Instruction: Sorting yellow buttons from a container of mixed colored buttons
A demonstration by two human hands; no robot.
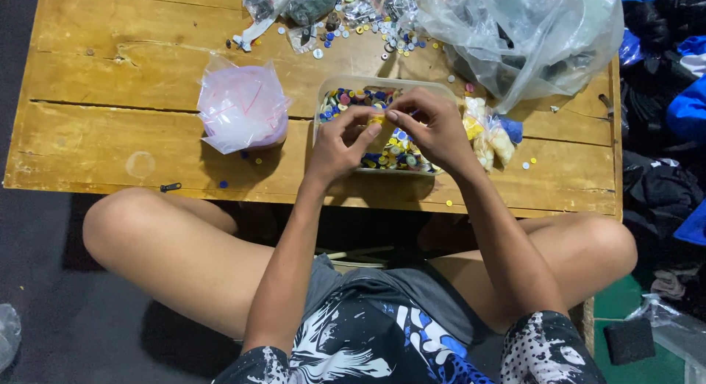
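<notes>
Both hands meet over a clear rectangular plastic tub of mixed coloured buttons (pixel 346 98) at the middle of the worn wooden desk (pixel 110 75). The left hand (pixel 340 143) and right hand (pixel 434 126) have fingers pinched together on a small yellow piece (pixel 380 123). A pink-tinted plastic bag (pixel 243 108) sits left; a large clear bag (pixel 529 38) lies far right.

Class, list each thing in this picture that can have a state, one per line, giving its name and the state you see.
Clear rectangular plastic tub: open, filled with mixed coloured buttons.
Small yellow bag: pinched between both hands above the tub.
Left hand: grip shut on the yellow bag.
Right hand: grip shut on the yellow bag.
Pink-tinted clear plastic bag: standing open on the table.
Large clear plastic bag: crumpled, lying slack.
Loose buttons: scattered on the wooden table.
</notes>
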